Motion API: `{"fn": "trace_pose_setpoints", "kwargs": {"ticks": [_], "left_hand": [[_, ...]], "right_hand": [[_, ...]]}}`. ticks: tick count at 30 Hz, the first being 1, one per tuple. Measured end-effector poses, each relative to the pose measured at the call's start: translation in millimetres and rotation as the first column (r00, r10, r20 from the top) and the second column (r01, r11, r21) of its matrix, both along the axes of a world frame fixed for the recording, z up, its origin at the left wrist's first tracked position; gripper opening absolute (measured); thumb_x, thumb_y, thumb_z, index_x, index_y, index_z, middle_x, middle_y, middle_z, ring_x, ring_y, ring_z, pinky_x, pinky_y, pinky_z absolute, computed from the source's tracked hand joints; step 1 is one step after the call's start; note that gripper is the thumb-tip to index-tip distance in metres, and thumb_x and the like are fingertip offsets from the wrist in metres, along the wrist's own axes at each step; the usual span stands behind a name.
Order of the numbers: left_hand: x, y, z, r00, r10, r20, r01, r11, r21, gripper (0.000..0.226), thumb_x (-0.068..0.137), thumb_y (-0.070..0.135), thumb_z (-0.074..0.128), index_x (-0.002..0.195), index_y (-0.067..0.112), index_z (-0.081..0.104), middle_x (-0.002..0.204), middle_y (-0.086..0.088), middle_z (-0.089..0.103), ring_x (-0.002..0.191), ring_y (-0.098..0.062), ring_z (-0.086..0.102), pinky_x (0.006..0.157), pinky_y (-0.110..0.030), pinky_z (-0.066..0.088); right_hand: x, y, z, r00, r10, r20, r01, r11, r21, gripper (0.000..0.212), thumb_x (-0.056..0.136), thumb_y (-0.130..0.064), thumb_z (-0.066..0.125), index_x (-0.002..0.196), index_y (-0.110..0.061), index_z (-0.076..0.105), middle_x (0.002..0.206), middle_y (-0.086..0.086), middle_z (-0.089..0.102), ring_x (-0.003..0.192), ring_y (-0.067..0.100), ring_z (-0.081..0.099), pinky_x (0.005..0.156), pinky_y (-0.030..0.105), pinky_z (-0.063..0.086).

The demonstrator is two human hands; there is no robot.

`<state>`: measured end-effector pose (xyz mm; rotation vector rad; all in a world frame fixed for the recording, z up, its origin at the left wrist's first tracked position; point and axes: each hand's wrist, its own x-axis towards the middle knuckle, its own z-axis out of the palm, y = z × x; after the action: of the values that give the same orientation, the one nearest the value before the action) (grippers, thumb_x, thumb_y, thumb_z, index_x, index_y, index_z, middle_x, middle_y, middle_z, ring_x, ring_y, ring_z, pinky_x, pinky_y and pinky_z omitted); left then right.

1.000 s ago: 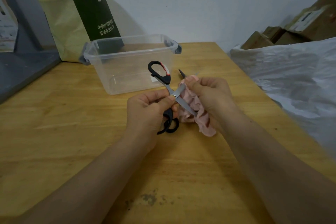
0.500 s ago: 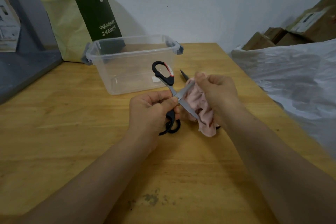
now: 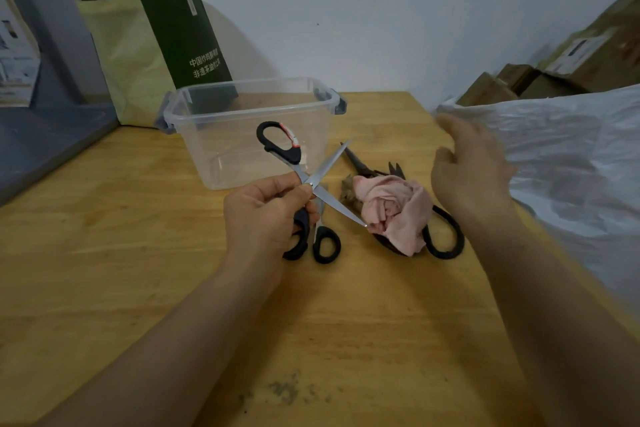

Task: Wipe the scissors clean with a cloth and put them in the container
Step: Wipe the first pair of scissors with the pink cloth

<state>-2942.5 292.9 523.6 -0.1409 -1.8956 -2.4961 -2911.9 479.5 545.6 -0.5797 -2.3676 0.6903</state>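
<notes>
- The left hand (image 3: pixel 266 215) gripped the scissors (image 3: pixel 310 184) near the pivot, with thumb and fingers curled round the lower handle. The blades stood wide apart, crossed like an X.
- One blade tip touched the pink cloth (image 3: pixel 394 211). The upper handle was in front of the clear container (image 3: pixel 214 149), not inside it.
- The cloth lay crumpled on the wooden table (image 3: pixel 121 253), on top of another pair of scissors (image 3: pixel 446 236) with a large black handle.
- The right hand (image 3: pixel 467 170) was raised beside the cloth, blurred, its fingers loose and apart, holding nothing.
- A green paper bag (image 3: pixel 156 52) stood behind the container.
</notes>
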Motion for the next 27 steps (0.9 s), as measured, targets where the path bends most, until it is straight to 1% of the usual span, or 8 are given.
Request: {"fn": "trace_pose_setpoints", "kwargs": {"ticks": [2,4,6,9,11,13,20,27], "left_hand": [[-1.7,-1.0,-1.0,1.000,0.013,-0.004,-0.013,1.000,-0.015,0.014,0.083,-0.007,0.063,0.077,0.005,0.065,0.050,-0.003,0.063,0.047,-0.013,0.059,0.050,-0.021,0.054],[-2.4,-1.9,-1.3,1.000,0.018,-0.012,-0.018,0.999,-0.032,0.016,0.083,-0.006,0.064,0.075,0.008,0.066,0.052,-0.002,0.064,0.050,-0.014,0.060,0.051,-0.021,0.054],[-2.6,-2.2,-1.3,1.000,0.018,-0.021,-0.019,0.999,-0.037,0.017,0.083,-0.007,0.063,0.075,0.009,0.066,0.052,-0.001,0.064,0.050,-0.013,0.060,0.051,-0.021,0.054],[-2.1,-2.1,-0.8,0.999,0.012,-0.044,-0.014,0.999,-0.045,0.016,0.083,-0.007,0.063,0.077,0.007,0.066,0.051,0.000,0.064,0.048,-0.012,0.059,0.052,-0.021,0.055],[-0.9,-1.8,-0.8,0.996,0.010,-0.085,-0.016,0.997,-0.069,0.012,0.083,-0.006,0.064,0.083,0.005,0.066,0.052,0.000,0.064,0.047,-0.012,0.060,0.054,-0.023,0.056],[0.9,-0.7,-1.1,0.991,0.014,-0.131,-0.026,0.995,-0.094,0.011,0.083,-0.005,0.064,0.090,0.003,0.067,0.054,-0.002,0.065,0.049,-0.013,0.060,0.056,-0.024,0.056],[7.0,1.9,-2.5,0.979,-0.014,-0.201,-0.005,0.996,-0.094,0.013,0.082,-0.004,0.064,0.090,0.006,0.070,0.073,-0.006,0.072,0.064,-0.018,0.069,0.061,-0.025,0.058],[5.5,2.4,-3.4,0.983,-0.012,-0.182,-0.006,0.995,-0.096,0.022,0.082,-0.003,0.066,0.077,0.018,0.070,0.068,0.003,0.073,0.066,-0.012,0.069,0.065,-0.024,0.058]], "right_hand": [[4.8,-9.5,4.3,0.965,0.231,-0.123,-0.229,0.973,0.028,0.026,0.091,-0.017,0.054,0.109,-0.031,0.065,0.126,-0.008,0.056,0.126,0.016,0.042,0.111,0.045,0.025],[8.4,-19.5,5.0,0.927,0.364,0.094,-0.370,0.927,0.055,0.021,0.081,-0.034,0.067,0.101,-0.038,0.066,0.116,-0.019,0.056,0.124,0.011,0.041,0.110,0.038,0.018],[6.0,-19.9,0.2,0.878,0.271,0.395,-0.389,0.884,0.258,0.025,0.075,-0.045,0.070,0.099,-0.039,0.068,0.116,-0.019,0.055,0.122,0.013,0.036,0.098,0.033,0.011],[2.7,-16.6,-1.2,0.954,0.214,0.211,-0.275,0.904,0.328,0.016,0.085,-0.040,0.064,0.091,-0.028,0.072,0.109,-0.010,0.056,0.110,0.013,0.042,0.088,0.028,0.020],[3.5,-15.7,1.2,0.967,0.219,-0.127,-0.196,0.965,0.172,0.010,0.086,-0.034,0.065,0.089,-0.027,0.070,0.097,-0.011,0.052,0.090,0.002,0.047,0.080,0.016,0.031],[5.1,-19.1,4.7,0.936,0.234,-0.263,-0.252,0.967,-0.036,0.008,0.085,-0.029,0.068,0.079,-0.033,0.065,0.088,-0.015,0.056,0.074,-0.004,0.052,0.068,0.006,0.036],[8.6,-45.9,5.3,0.856,0.443,-0.267,-0.508,0.622,-0.597,0.002,0.081,-0.005,0.070,0.081,-0.005,0.068,0.074,0.010,0.070,0.060,0.012,0.065,0.056,0.021,0.051],[8.7,-48.1,-0.4,0.783,0.525,-0.333,-0.572,0.398,-0.717,0.013,0.078,-0.007,0.070,0.089,0.001,0.073,0.082,0.021,0.071,0.068,0.021,0.066,0.063,0.021,0.054]]}}
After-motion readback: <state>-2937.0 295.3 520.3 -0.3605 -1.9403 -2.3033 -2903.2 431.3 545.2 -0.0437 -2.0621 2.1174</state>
